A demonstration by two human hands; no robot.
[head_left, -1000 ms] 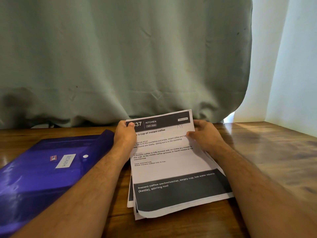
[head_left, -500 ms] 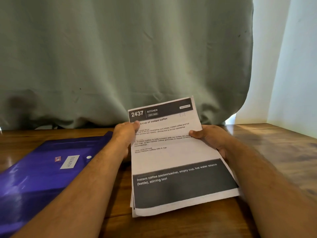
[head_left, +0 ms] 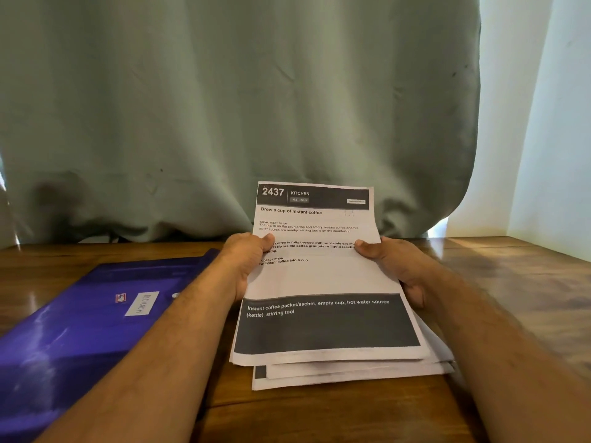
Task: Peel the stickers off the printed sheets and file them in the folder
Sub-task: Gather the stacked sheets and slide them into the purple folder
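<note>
A stack of printed sheets (head_left: pixel 319 282) is tilted up off the wooden table, its top sheet headed "2437 KITCHEN" with a dark band near the bottom. My left hand (head_left: pixel 246 260) grips the stack's left edge, thumb on the text. My right hand (head_left: pixel 393 266) grips the right edge, thumb on top and fingers behind. The stack's lower edges (head_left: pixel 351 372) fan out near the table. A small white sticker (head_left: pixel 355 201) sits at the right of the dark header. A purple plastic folder (head_left: pixel 80 330) with a white label lies flat to the left, closed.
The wooden table (head_left: pixel 511 282) runs to the right and front. A grey-green curtain (head_left: pixel 224 107) hangs right behind the table's far edge. A pale wall (head_left: pixel 550 123) stands at the right.
Both hands have lifted the stack of sheets and tilted its top edge up toward me. My grips slid down from the top corners to the side edges.
</note>
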